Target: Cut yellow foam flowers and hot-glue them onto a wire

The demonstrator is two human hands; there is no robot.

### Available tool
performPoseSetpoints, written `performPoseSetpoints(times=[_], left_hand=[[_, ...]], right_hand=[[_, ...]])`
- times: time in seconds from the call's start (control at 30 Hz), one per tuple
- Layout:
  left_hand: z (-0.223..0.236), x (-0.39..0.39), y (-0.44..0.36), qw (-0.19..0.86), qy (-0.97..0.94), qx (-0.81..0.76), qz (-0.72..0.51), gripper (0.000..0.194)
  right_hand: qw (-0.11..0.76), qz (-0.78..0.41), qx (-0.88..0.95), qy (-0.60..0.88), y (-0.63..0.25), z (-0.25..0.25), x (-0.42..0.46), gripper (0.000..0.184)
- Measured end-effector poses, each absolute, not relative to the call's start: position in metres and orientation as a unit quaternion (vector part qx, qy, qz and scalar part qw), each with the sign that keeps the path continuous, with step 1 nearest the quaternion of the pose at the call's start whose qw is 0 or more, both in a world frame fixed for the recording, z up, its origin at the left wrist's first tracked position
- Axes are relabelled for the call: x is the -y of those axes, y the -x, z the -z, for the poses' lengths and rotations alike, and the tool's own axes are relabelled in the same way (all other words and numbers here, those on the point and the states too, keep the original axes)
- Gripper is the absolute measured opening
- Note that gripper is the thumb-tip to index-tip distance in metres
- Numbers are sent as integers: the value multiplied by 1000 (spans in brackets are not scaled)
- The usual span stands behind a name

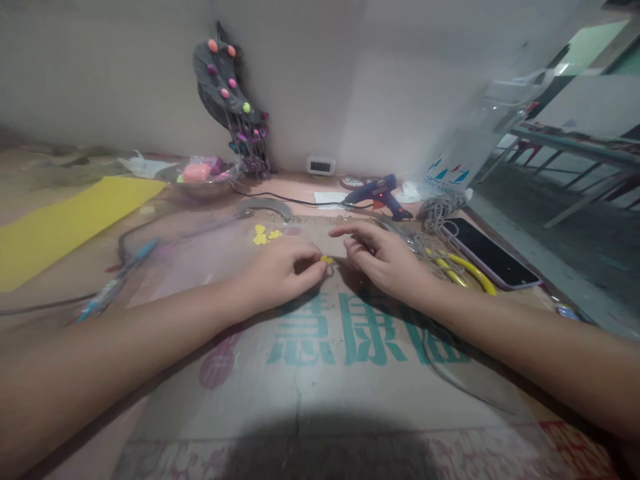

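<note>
My left hand pinches a small yellow flower cutout between thumb and fingertips, just above the printed board. Facing it from the right is my right hand. Its index finger stretches out and the thumb stands apart from it, with nothing visible between them; the other fingers are curled. Beyond my left hand lie several loose yellow flower cutouts. The board under both hands is covered by a clear sheet with green characters.
A blue glue gun lies behind my hands, its cord running left. To the right are grey yarn, yellow-handled pliers and a phone. Yellow sheet, pens and a bowl are left. A grey crescent ornament hangs behind.
</note>
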State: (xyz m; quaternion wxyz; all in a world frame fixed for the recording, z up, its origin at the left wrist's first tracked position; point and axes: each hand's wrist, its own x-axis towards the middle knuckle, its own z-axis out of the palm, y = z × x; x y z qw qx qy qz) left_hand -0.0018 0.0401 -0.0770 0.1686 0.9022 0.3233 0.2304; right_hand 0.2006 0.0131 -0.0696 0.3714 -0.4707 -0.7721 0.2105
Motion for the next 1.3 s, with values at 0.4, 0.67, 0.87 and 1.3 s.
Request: performPoseSetpoints(times=[0.4, 0.67, 0.87, 1.3], left_hand=[[75, -44, 2, 257, -860, -354, -264, 34], [77, -46, 3, 260, -859, -354, -262, 35], [76, -45, 4, 265, -862, -346, -260, 37], [77, -43, 4, 202, -899, -312, -234, 37]], right_hand=[[388, -247, 749, 476, -204, 72, -17, 15], [327, -180, 803, 465, -201, 68, -12, 20], [375, -205, 776, 464, -200, 72, -13, 13], [304, -240, 796, 465, -199, 71, -16, 16]])
